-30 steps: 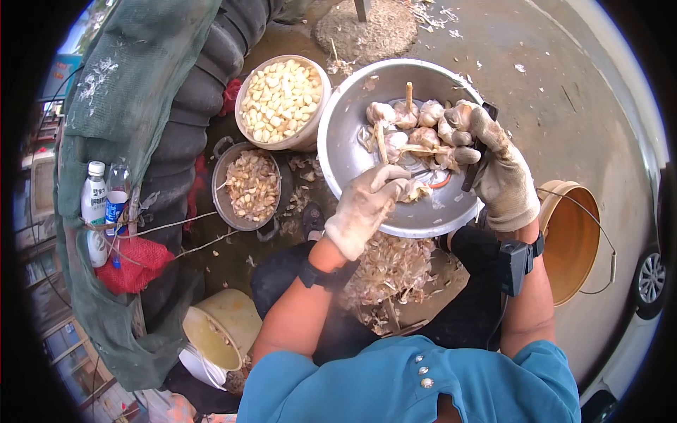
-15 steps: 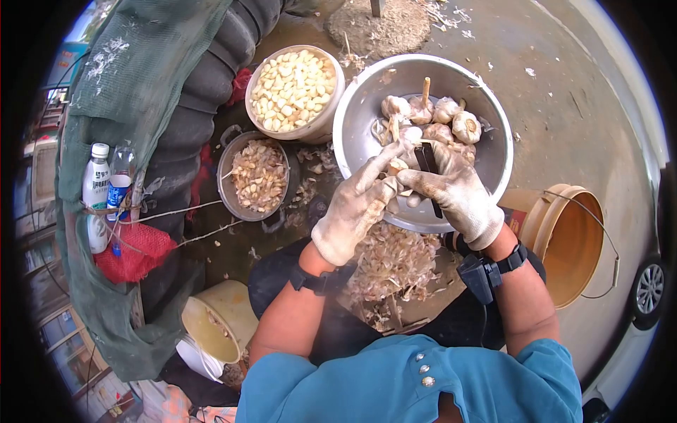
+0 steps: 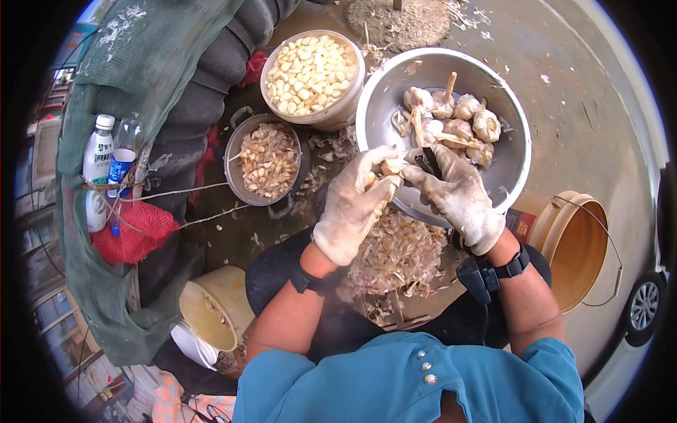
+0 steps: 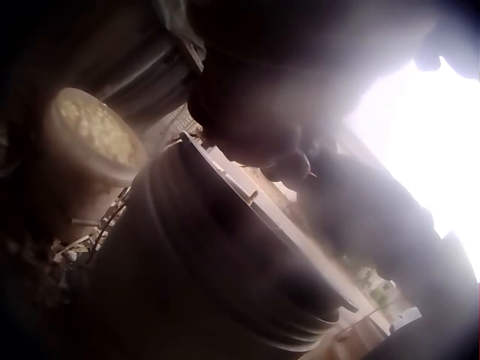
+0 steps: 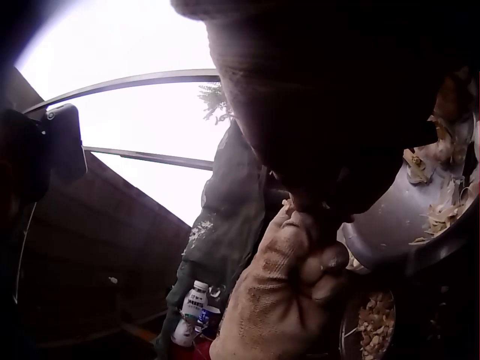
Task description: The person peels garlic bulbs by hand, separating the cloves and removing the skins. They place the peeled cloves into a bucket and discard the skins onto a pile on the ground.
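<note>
Both hands wear pale, dirty work gloves and meet over the near rim of a steel bowl [image 3: 518,169]. My left hand [image 3: 352,208] pinches a garlic piece [image 3: 390,166] between thumb and fingers. Beside it, my right hand [image 3: 458,201] grips a black-handled tool [image 3: 429,163], its working end hidden by the gloves. The right hand's thumb and fingertips are right at the garlic piece. Whole garlic bulbs [image 3: 486,125], some with stalks, lie heaped in the bowl. In the right wrist view the left glove [image 5: 277,292] shows with curled fingers; the left wrist view is dark.
A tub of peeled cloves [image 3: 310,74] stands left of the bowl, with a pot of unpeeled cloves [image 3: 264,158] nearer. Garlic skins [image 3: 398,254] pile up between the knees. An orange-tan bucket [image 3: 582,247] lies tipped at right, a yellowish bucket [image 3: 215,310] at lower left. Bottles [image 3: 99,155] hang far left.
The right hand has come left and nearer from the heap of bulbs to meet the left hand, bringing the black-handled tool. The left hand has lifted from the bowl with garlic. The view has shifted.
</note>
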Tool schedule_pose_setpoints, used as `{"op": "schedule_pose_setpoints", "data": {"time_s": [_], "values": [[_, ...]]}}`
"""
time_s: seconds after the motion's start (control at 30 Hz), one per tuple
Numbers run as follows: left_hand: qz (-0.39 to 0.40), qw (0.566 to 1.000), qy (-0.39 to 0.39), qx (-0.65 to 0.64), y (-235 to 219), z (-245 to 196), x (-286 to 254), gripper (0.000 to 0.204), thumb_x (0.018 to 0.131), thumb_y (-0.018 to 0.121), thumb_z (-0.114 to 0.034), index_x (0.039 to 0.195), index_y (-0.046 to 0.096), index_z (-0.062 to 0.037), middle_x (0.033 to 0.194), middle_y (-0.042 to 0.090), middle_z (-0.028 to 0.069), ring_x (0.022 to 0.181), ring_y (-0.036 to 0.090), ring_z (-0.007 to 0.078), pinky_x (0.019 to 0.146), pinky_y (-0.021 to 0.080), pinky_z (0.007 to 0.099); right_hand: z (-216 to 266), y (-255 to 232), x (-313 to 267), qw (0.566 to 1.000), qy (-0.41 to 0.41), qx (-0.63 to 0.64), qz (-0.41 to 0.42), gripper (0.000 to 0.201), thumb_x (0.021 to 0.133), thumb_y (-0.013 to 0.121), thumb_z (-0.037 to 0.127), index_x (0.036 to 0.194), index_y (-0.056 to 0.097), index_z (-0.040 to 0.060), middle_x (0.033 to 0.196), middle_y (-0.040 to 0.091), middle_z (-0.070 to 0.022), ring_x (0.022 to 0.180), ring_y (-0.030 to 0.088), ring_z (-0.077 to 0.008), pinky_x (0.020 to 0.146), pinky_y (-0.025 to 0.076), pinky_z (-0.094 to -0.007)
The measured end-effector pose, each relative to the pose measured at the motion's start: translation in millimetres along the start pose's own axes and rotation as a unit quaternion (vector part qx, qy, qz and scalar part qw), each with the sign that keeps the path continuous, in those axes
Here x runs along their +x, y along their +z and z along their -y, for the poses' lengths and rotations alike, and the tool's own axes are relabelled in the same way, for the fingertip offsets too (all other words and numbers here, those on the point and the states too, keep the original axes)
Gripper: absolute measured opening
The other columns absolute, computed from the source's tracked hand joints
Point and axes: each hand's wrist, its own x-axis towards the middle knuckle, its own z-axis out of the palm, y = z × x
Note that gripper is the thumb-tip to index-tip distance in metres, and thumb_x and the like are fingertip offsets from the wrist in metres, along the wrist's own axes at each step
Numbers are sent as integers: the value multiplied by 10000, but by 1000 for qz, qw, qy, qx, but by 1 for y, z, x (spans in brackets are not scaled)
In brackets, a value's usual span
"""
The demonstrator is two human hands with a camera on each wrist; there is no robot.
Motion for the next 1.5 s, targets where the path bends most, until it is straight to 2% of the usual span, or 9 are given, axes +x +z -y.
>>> {"op": "schedule_pose_setpoints", "data": {"time_s": [0.07,0.37,0.43,0.47,0.53,0.77,1.07,1.13,1.5], "values": [[-9,998,7,61,-3,-3,-2,369,910,611,-27,1274,552,-12,1040,600,-1,810,530,37,695,432,179,-20,6,7,986,-155,-13,-55,471,924,661,297,1266,531,0,1119,649,-167,1009,611,-188,873,477,-342],[-28,967,53,249,-19,-4,-7,349,858,655,-60,1201,598,-33,1010,633,56,832,597,129,748,486,271,-38,12,9,938,-278,-201,-42,397,965,575,283,1270,527,32,1136,616,-226,1076,596,-385,914,479,-414],[-42,887,181,423,-24,0,-8,362,820,681,-92,1173,611,-59,966,627,89,874,620,221,774,495,336,-35,14,7,927,-291,-232,-42,384,962,573,260,1265,532,28,1115,620,-228,1050,602,-392,892,487,-422],[-42,887,180,423,-25,-1,-9,362,820,681,-92,1173,611,-59,966,627,89,874,620,221,774,495,336,-34,15,6,914,-305,-264,-42,371,958,571,238,1260,537,24,1094,625,-231,1024,608,-398,869,496,-429],[-40,895,141,422,-26,-3,-11,354,797,691,-110,1142,620,-74,954,609,119,909,612,289,795,494,373,-37,17,7,908,-289,-302,-43,364,953,574,218,1255,540,16,1068,628,-230,989,616,-401,847,503,-429],[2,874,169,456,-33,-6,-19,355,792,715,-149,1127,618,-85,987,598,127,911,602,308,803,493,378,-40,25,7,881,-313,-353,-37,323,963,572,248,1169,576,-1,962,627,-239,886,623,-408,783,508,-438],[2,883,75,464,-38,-12,-26,293,803,701,-125,1079,615,-78,1037,595,128,913,599,338,776,495,408,-32,34,6,895,-312,-318,-12,291,969,565,281,1067,590,8,900,616,-235,869,605,-410,748,487,-441],[22,840,145,523,-43,-5,-27,274,794,699,-112,1056,626,-78,1038,594,126,903,594,338,758,495,418,-34,34,8,891,-319,-324,-13,286,966,569,280,1058,592,10,893,615,-230,860,604,-408,741,485,-441],[66,825,187,529,-58,5,-31,246,751,706,-56,982,634,-101,1048,586,96,878,583,311,725,491,419,-38,39,9,876,-335,-347,0,232,946,601,252,1004,620,28,842,623,-211,805,607,-399,714,485,-433]]}}
